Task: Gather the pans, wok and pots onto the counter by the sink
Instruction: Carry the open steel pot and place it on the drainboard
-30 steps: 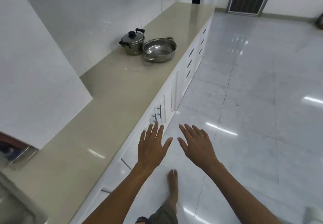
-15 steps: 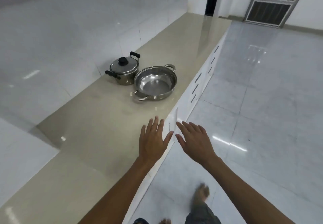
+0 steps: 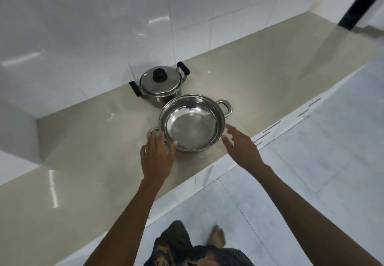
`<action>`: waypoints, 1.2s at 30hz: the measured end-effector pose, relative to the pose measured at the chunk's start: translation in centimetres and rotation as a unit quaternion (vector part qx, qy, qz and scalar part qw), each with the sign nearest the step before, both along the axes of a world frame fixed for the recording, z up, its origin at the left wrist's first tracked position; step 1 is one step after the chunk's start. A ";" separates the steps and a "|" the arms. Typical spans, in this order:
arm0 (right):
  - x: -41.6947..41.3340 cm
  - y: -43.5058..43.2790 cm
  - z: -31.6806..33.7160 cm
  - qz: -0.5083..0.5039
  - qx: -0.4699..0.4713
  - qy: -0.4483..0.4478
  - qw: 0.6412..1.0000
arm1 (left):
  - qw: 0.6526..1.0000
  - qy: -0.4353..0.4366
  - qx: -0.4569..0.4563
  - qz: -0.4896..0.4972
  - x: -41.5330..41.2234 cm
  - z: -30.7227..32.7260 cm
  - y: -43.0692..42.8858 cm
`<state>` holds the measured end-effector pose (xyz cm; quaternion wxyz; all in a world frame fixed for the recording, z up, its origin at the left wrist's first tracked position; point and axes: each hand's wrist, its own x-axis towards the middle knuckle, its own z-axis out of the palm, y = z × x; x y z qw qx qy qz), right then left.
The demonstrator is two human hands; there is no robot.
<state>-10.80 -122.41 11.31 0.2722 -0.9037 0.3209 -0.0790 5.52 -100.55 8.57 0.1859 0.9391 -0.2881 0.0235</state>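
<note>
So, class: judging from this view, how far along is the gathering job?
Done: nothing visibly; no sink is in view. In hand: left hand and right hand flank the open steel pot, neither gripping it. Left: carrying it and the lidded pot off this counter.

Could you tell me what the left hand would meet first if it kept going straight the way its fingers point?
Most likely the near loop handle of the open steel pot; the left hand already overlaps it, though contact is unclear.
</note>
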 end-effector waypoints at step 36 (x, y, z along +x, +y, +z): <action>16.6 -12.4 -5.6 0.205 0.120 -0.087 0.968 | 0.776 0.136 -0.278 0.550 -2.8 -2.5 0.4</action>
